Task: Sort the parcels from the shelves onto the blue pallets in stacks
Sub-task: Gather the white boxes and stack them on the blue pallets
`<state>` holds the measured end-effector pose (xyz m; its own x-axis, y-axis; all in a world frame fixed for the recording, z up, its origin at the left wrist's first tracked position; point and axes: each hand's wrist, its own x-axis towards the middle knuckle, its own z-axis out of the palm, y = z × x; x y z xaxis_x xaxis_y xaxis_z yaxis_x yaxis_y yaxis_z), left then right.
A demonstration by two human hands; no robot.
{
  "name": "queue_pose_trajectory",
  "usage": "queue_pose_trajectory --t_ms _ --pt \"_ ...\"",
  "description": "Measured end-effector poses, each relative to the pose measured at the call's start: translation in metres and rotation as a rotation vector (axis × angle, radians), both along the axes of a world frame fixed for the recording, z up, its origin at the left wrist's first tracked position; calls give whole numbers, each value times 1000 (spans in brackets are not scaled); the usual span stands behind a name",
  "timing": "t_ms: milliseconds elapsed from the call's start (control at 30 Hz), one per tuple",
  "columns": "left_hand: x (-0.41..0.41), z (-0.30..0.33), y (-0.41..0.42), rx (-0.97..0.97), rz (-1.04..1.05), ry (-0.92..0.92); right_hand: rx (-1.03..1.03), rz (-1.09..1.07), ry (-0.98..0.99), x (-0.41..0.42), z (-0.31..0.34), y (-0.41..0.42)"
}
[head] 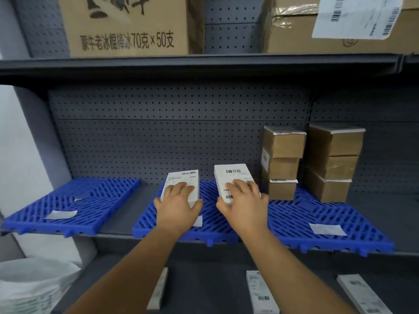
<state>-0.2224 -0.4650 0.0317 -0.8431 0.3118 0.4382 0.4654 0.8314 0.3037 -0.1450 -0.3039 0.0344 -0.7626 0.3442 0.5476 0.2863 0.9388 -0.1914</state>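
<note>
Parcels look light, stiff and smooth: left hand (pixel 179 196) grips the left white parcel (pixel 182 184), right hand (pixel 243 198) the right white parcel (pixel 233 180), each best held by its long edges, mid-pallet (pixel 145 223)

We have one view only, worn on the head, so nothing is shared with a second camera. We look forward and slightly down, straight at the perforated back panel (pixel 158 137) of a grey shelving unit, from close range: both forearms reach in from the bottom edge. The middle shelf (pixel 118 232) crosses the frame at about hand height; we see the upper shelf (pixel 181 64) from just below its front edge and the lower shelf (pixel 204 288) from above. The wide lens bows the shelf edges, and the unit's left upright (pixel 34 132) leans inward.
</note>
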Motion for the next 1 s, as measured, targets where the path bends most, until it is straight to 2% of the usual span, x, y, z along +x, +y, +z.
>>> queue_pose_trajectory --t_ms 267,733,900,1000 --pt "-61 -13 -9 -65 -26 -90 -55 -37 -157 -58 -13 -8" --pt "-153 -32 -16 -88 -185 -126 -131 -174 -262 -128 -25 -25" --pt "-158 -34 -17 -13 -187 -49 -145 -201 -160 -121 -25 -27" --pt "-153 -31 -21 -34 -227 -20 -118 -192 -130 -110 -24 -25"
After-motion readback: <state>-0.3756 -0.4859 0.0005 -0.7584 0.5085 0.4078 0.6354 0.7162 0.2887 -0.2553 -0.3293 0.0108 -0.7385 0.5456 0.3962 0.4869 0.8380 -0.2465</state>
